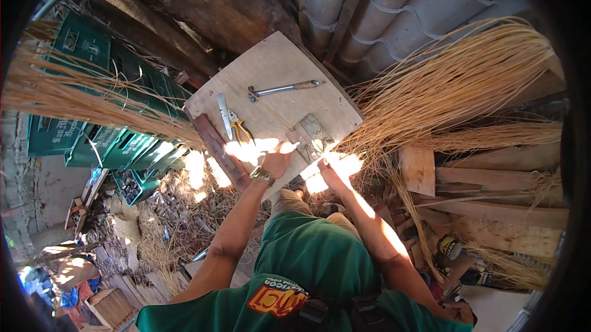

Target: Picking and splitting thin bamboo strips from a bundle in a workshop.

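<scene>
My left hand (pixel 278 155), with a watch on its wrist, rests on the near edge of a pale wooden board (pixel 280 67), fingers closed around a thin straw strand in bright sun glare. My right hand (pixel 329 171) is at the board's near right corner, pinching pale straw strands (pixel 443 86) that fan out to the right. A small metal plate (pixel 314 132) lies on the board between the hands. Yellow-handled pliers (pixel 237 128) lie just left of my left hand, and a wrench-like metal tool (pixel 283 89) lies farther back.
Green plastic crates (pixel 104 123) are stacked at left, with another straw bundle (pixel 74 95) across them. Wooden planks (pixel 492 203) lie at right, corrugated sheeting (pixel 394 6) behind. Debris and scraps cover the ground (pixel 141 227) at lower left. A tape roll (pixel 449 247) sits at lower right.
</scene>
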The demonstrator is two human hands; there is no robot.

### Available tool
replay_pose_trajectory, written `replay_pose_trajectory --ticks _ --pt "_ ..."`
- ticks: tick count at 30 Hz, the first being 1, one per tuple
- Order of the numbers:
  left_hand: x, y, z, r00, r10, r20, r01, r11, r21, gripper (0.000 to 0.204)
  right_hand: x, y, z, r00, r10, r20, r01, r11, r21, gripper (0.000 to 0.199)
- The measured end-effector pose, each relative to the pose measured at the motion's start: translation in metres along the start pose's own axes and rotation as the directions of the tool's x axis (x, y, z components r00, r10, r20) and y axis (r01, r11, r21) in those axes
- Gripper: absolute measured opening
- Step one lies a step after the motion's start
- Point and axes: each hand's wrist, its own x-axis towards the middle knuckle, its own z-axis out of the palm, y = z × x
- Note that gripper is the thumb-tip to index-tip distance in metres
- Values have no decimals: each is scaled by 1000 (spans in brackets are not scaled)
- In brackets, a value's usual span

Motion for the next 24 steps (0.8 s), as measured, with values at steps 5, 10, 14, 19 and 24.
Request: replay_pose_trajectory --ticks 5,10,14,19,24 --pt "17 -13 43 989 -35 142 24 997 78 19 5 10 2 997 -74 9 74 997 -7 61" --pt "15 7 24 997 -74 -25 74 997 12 26 -28 23 -15 941 -339 -22 338 941 -28 40" --pt "29 15 19 993 -120 -12 119 992 -36 27 -62 174 -59 703 -696 -143 547 659 -517 8" --pt "20 6 14 977 -214 -3 213 973 -86 28 -310 393 -159 917 169 -362 -359 748 -559 38" --pt "28 14 14 965 -257 46 257 966 -4 31 -431 422 -216 539 676 -502 -839 375 -394 50"
